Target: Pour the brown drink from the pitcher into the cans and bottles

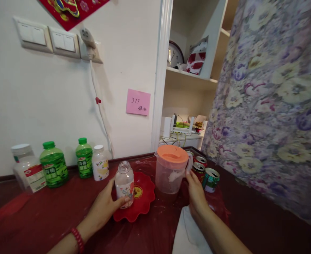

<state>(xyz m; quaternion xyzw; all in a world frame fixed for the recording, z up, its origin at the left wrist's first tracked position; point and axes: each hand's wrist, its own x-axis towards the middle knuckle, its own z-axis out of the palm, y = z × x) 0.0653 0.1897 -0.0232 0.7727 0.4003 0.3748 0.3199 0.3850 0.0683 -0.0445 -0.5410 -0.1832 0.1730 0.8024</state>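
Note:
My left hand [106, 203] is wrapped round a small clear bottle [124, 185] with an uncapped mouth and a printed fruit pattern. The bottle is upright at the red scalloped plate [146, 203]; whether its base touches the plate I cannot tell. To its right stands a clear plastic pitcher [167, 173] with an orange lid and a little liquid at the bottom. The fingers of my right hand [196, 192] are closed on the pitcher's handle, partly hidden behind it. The pitcher is upright on the dark red table [91, 218].
Along the wall stand a clear jar [29, 169], two green-capped bottles [54, 165] and a white-capped bottle [100, 164]. Several opened cans [210, 180] sit right of the pitcher. A white cloth or paper [188, 233] lies in front. A floral curtain [271, 106] hangs at right.

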